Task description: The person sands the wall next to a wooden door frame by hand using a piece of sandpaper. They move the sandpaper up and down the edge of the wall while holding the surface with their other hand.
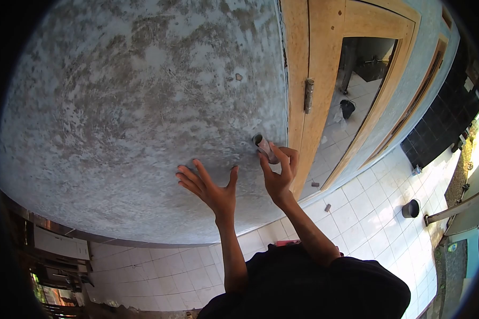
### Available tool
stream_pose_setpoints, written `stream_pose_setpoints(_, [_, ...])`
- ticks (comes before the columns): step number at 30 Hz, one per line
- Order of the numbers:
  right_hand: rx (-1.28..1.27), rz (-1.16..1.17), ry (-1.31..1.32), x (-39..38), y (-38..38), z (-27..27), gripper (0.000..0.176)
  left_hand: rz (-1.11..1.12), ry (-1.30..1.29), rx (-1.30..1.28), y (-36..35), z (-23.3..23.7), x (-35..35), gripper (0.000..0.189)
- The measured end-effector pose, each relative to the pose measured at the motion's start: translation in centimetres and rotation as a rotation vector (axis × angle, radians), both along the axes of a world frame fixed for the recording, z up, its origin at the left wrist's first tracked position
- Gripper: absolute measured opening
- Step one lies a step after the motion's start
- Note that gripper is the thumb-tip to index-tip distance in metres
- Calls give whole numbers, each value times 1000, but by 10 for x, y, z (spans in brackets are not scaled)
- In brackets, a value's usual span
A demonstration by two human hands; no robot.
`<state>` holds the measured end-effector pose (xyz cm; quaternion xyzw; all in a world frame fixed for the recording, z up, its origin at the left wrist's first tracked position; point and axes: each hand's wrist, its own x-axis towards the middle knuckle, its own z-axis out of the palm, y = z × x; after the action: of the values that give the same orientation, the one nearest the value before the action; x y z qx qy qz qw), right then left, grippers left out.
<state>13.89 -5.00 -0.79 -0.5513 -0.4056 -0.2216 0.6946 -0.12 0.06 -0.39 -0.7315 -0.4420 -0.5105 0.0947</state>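
Note:
A blue-grey wall [159, 106] with patchy, scuffed paint fills the upper left of the head view. My right hand [280, 178] grips a short, hollow, pinkish-brown roll that looks like sandpaper [268, 152], its open end facing the wall close to the door frame. Thumb and fingers wrap the roll from either side. Left of it, my left hand [216, 195] is open with fingers spread, fingertips right at the wall surface and nothing in the palm.
A wooden door frame [298, 64] with a metal hinge [308, 95] borders the wall on the right, beside a glass pane. On the white tiled floor [356, 212] lie a small brown cylinder [328, 208] and a black bucket [410, 209]. A wooden post [455, 206] leans farther right.

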Motion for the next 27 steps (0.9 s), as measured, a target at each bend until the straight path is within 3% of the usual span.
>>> stream_pose_setpoints(6, [66, 11, 39, 9, 1, 44, 44, 6, 4, -12, -2, 0, 4, 105])
stream_pose_setpoints(12, [15, -28, 34, 12, -4, -4, 41, 9, 8, -13, -1, 0, 2, 106])
stream_pose_setpoints(21, [45, -58, 40, 26, -6, 36, 37, 3, 4, -12, -1, -1, 3, 105])
stream_pose_setpoints(27, [-10, -40, 63, 28, -12, 1, 38, 9, 12, -6, -1, -1, 2, 106])
